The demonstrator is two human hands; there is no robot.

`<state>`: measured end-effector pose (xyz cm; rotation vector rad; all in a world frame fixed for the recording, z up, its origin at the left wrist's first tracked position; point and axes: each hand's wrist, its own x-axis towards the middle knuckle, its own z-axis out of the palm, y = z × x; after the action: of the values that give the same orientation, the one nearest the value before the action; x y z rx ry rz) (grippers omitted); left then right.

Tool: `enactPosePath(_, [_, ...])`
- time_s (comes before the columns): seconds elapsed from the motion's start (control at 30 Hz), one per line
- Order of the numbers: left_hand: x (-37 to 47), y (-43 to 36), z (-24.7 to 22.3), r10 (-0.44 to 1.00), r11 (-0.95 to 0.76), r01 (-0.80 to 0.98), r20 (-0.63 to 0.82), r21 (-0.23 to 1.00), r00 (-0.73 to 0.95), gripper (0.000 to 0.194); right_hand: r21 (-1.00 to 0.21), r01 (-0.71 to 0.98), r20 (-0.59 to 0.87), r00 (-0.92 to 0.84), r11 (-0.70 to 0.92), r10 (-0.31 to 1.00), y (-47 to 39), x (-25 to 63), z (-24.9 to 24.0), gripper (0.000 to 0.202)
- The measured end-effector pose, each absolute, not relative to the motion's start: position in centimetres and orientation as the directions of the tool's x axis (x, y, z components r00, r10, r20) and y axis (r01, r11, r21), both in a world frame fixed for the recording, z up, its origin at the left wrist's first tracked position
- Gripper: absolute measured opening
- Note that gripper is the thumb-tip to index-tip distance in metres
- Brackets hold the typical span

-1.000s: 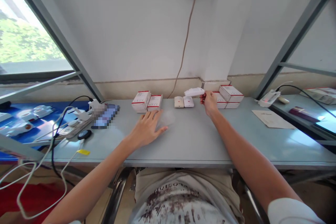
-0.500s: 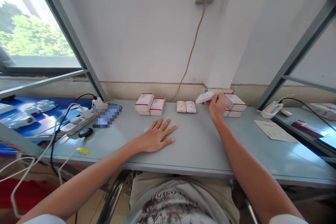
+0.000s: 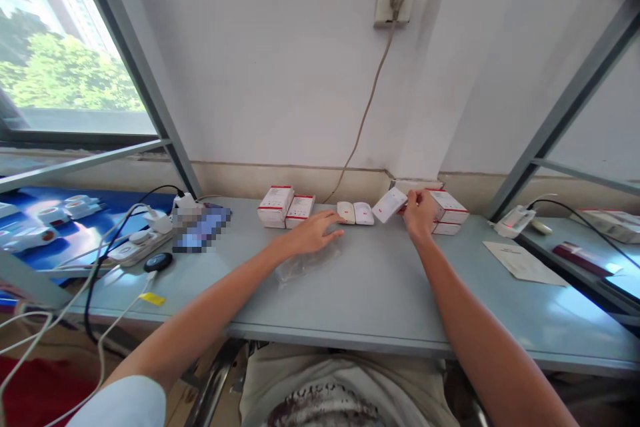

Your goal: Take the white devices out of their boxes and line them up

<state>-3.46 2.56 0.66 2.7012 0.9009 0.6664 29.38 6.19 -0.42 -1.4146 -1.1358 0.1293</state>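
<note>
My right hand (image 3: pixel 420 212) pinches a small white flat box (image 3: pixel 390 205) by its right edge and tilts it in front of the right box stack (image 3: pixel 450 208). My left hand (image 3: pixel 315 232) hovers with its fingers stretched out, holding nothing. Its fingertips reach the edge of a cream rounded device (image 3: pixel 346 212); whether they touch it I cannot tell. A matching white device (image 3: pixel 363 213) with a red mark lies right beside the cream one. Under and before my left hand lies a crumpled clear plastic bag (image 3: pixel 303 267).
At the back left stand more red-and-white boxes (image 3: pixel 276 207). Farther left are a pixelated phone (image 3: pixel 203 228), a power strip (image 3: pixel 143 240) with plugs, a round black device (image 3: pixel 158 261) and loose cables. A paper sheet (image 3: pixel 523 262) lies to the right. A cord hangs from the wall socket (image 3: pixel 395 0).
My left hand has moved off the plastic bag, forward toward the cream device. The small white box in my right hand has turned so its broad face shows more. The view has tilted slightly upward.
</note>
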Motion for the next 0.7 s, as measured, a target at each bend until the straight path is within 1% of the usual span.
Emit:
enactPosePath(0.1, [-3.3,2.9,-0.9,0.603,-0.797,0.499,0.382,0.341,0.701,0.044,-0.814,0.543,0.526,0.54,0.205,0.657,6.2,29.3,-0.4,0.033])
enactPosePath(0.2, [-3.4,2.8,-1.7,0.576,-0.817,0.485,0.409,0.311,0.708,0.044,-0.824,0.527,0.492,0.482,0.208,0.725,6.3,29.3,-0.6,0.03])
enactPosePath(0.3, [-3.4,2.9,-2.1,0.581,-0.814,0.505,0.419,0.288,0.698,0.049,-0.82,0.551,0.459,0.473,0.154,0.752,6.4,29.4,-0.8,0.029])
enactPosePath(0.4, [-3.2,3.2,-2.4,0.608,-0.794,0.535,0.389,0.289,0.692,0.057,-0.808,0.585,0.438,0.518,0.07,0.735,6.5,29.3,-0.8,0.027])
enactPosePath(0.5, [-3.2,3.6,-2.9,0.618,-0.785,0.54,0.346,0.303,0.706,0.063,-0.819,0.573,0.425,0.553,0.043,0.717,6.7,29.0,-0.8,0.026])
enactPosePath(0.63, [-3.3,4.0,-3.4,0.632,-0.773,0.542,0.318,0.331,0.707,0.067,-0.824,0.564,0.378,0.478,0.053,0.793,7.0,28.6,-1.2,0.025])
enactPosePath(0.7, [-3.3,4.1,-3.6,0.638,-0.767,0.544,0.319,0.34,0.701,0.068,-0.808,0.588,0.344,0.421,0.037,0.839,7.1,28.4,-1.5,0.029])
